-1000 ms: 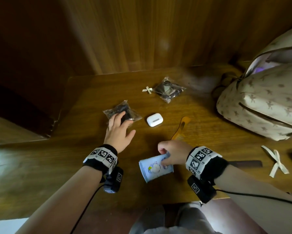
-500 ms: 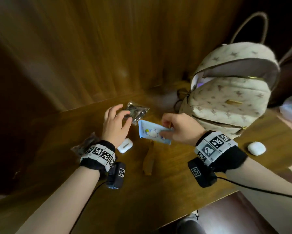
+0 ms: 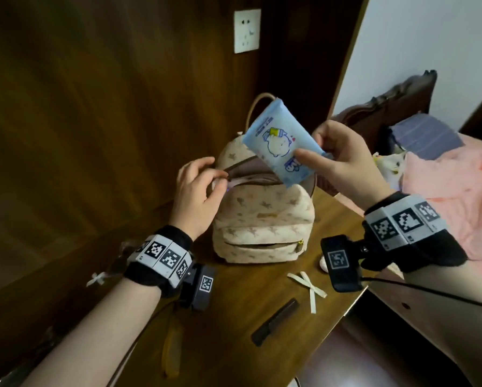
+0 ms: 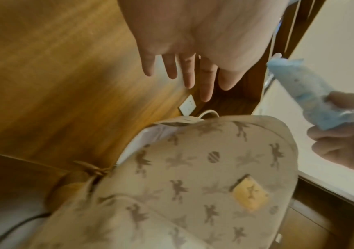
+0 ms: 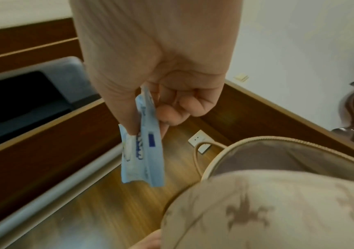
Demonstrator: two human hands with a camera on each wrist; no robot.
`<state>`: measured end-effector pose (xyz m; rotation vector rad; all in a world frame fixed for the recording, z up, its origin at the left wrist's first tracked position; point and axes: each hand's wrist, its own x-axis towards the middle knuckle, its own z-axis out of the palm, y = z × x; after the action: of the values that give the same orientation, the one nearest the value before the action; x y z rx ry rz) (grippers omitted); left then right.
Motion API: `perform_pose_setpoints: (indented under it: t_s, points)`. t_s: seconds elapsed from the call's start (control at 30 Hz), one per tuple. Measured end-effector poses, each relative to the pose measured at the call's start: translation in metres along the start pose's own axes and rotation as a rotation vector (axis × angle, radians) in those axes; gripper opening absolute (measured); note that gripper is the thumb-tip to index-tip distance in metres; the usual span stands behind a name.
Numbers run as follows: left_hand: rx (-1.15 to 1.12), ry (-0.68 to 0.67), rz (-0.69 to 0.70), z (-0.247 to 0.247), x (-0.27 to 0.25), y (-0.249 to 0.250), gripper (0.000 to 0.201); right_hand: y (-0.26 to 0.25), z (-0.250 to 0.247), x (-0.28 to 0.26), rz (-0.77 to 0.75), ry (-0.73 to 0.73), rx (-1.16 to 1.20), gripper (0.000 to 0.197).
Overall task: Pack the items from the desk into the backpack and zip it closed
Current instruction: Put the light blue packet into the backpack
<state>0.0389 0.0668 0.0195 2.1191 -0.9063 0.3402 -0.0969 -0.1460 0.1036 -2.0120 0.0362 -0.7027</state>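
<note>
Blue tissue pack held over the open backpack, not yet in.

The right hand (image 3: 343, 160) pinches the soft blue plastic tissue pack (image 3: 281, 141) by its corner above the beige horse-print fabric backpack (image 3: 262, 216); the left hand (image 3: 198, 191) grips the opening's edge. If that edge slips, the mouth may sag shut and the pack catch. A dark comb (image 3: 274, 322), cream ribbon bow (image 3: 308, 286) and yellow comb (image 3: 171, 350) wait on the wooden desk (image 3: 234, 344).

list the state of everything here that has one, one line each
backpack: upright on the desk, main compartment unzipped and open
front pocket: zip partly open
tissue pack: held in the air above the backpack opening
right hand: pinches the pack's end
left hand: at the opening's left edge; grip unclear
comb: lying flat on the desk
bow: lying on the desk
</note>
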Motion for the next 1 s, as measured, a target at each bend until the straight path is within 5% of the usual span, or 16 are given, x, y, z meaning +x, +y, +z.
perform_pose_setpoints:
  t_s: [0.23,0.4,0.67,1.0]
  points:
    - [-0.189,-0.14,0.049,0.04,0.031,0.03,0.045,0.039,-0.027,0.015,-0.015,0.06,-0.257,0.032]
    - [-0.405,-0.33,-0.105,0.043,0.03,0.02,0.045,0.06,-0.026,0.021,-0.018,-0.002,-0.342,0.026]
    - [-0.302,-0.687,-0.194,0.042,0.017,0.012,0.047,0.091,-0.005,0.02,-0.039,-0.197,-0.374,0.028]
    - [-0.111,-0.766,-0.144,0.038,0.013,0.017,0.049,0.116,0.002,0.02,-0.047,-0.444,-0.324,0.017]
